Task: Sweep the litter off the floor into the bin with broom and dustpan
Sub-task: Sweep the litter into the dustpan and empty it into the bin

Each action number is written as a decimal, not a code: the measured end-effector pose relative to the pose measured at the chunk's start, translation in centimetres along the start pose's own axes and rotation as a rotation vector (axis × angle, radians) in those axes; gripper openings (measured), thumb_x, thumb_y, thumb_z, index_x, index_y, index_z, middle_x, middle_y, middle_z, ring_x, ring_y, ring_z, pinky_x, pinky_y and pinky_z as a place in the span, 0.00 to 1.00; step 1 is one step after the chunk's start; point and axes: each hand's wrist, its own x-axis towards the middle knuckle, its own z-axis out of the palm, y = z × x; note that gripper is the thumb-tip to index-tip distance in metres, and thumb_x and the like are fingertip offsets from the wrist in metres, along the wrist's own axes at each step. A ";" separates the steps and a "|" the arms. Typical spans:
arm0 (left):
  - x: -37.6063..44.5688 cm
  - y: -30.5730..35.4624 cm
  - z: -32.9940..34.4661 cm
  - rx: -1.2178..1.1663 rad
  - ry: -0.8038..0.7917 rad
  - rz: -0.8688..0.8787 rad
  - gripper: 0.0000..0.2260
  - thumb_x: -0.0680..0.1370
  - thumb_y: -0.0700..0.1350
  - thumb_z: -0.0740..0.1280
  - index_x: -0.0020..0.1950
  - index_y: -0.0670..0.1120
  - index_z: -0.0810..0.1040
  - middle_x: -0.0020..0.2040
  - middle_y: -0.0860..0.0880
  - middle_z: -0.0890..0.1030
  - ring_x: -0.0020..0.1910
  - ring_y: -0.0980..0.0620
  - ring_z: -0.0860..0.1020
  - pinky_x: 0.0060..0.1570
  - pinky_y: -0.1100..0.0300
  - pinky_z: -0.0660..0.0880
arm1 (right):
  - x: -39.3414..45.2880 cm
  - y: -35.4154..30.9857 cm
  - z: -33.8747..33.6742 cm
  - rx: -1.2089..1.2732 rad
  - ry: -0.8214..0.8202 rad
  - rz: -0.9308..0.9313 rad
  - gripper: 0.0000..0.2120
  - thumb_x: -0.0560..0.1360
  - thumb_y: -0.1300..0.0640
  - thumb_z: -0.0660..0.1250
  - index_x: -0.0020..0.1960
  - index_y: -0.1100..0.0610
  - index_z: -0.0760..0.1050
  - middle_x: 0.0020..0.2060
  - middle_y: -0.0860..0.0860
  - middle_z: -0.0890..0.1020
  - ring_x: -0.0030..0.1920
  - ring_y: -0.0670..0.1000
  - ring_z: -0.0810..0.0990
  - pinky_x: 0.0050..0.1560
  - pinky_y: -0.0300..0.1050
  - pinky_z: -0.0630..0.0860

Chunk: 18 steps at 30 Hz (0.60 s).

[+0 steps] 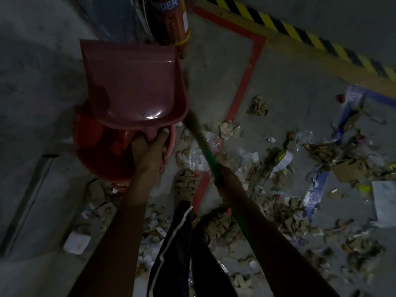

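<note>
The pink dustpan (132,82) is up off the floor, tipped over the red bin (96,146) at left, and its pan looks empty from here. The left hand (150,146) grips it at the handle end, fingers curled round the near rim, thumb on top. The right hand (227,179) is wrapped round the green broom handle (209,155), which slants up past the dustpan's right edge; the bristle end is blurred and I cannot make it out.

Plenty still to do: litter (289,168), torn cardboard, plastic wrap and scraps, lies thick across the floor (289,82) to the right and near, around both sandalled feet (186,185).

The risks? The pan juts beyond the bin's far rim, so anything clinging inside may fall outside. The broom runs close beside the dustpan and could knock it. A red cylinder (171,22) stands just beyond, within reach of a careless swing. And loose plastic underfoot looks slippery.
</note>
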 end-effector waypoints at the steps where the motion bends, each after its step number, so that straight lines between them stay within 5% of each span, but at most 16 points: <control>1: -0.3 -0.7 0.0 -0.003 -0.003 -0.024 0.13 0.76 0.50 0.75 0.35 0.49 0.76 0.24 0.51 0.73 0.19 0.53 0.69 0.22 0.64 0.64 | 0.6 0.2 1.4 -0.069 -0.042 -0.037 0.16 0.82 0.56 0.60 0.69 0.47 0.68 0.42 0.50 0.79 0.32 0.48 0.80 0.26 0.39 0.75; 5: -1.3 -2.7 -0.2 -0.023 -0.021 -0.073 0.15 0.78 0.50 0.73 0.38 0.45 0.73 0.23 0.52 0.71 0.17 0.55 0.67 0.21 0.66 0.60 | 1.9 2.1 3.2 -0.126 -0.095 0.087 0.14 0.82 0.57 0.60 0.66 0.50 0.71 0.41 0.51 0.80 0.32 0.47 0.81 0.27 0.38 0.76; 9: -1.7 -3.5 -0.5 -0.021 -0.022 -0.091 0.14 0.77 0.51 0.74 0.42 0.44 0.74 0.26 0.50 0.72 0.18 0.56 0.67 0.19 0.68 0.60 | 1.7 4.9 1.3 -0.221 0.021 0.176 0.14 0.81 0.58 0.60 0.66 0.52 0.71 0.47 0.52 0.80 0.40 0.52 0.82 0.37 0.51 0.83; 14: -2.5 -3.5 0.0 -0.010 -0.076 -0.096 0.13 0.78 0.50 0.73 0.40 0.46 0.73 0.28 0.49 0.71 0.18 0.57 0.67 0.19 0.69 0.60 | 0.4 8.5 -3.7 -0.054 0.165 0.365 0.13 0.82 0.58 0.58 0.66 0.56 0.68 0.43 0.55 0.78 0.34 0.51 0.80 0.23 0.37 0.72; 18: -3.1 -3.9 1.3 0.050 -0.130 -0.041 0.12 0.78 0.49 0.73 0.39 0.48 0.73 0.28 0.49 0.72 0.19 0.56 0.67 0.19 0.68 0.61 | -0.9 10.8 -7.3 0.169 0.363 0.551 0.11 0.81 0.62 0.58 0.63 0.59 0.70 0.42 0.56 0.78 0.35 0.57 0.81 0.31 0.52 0.81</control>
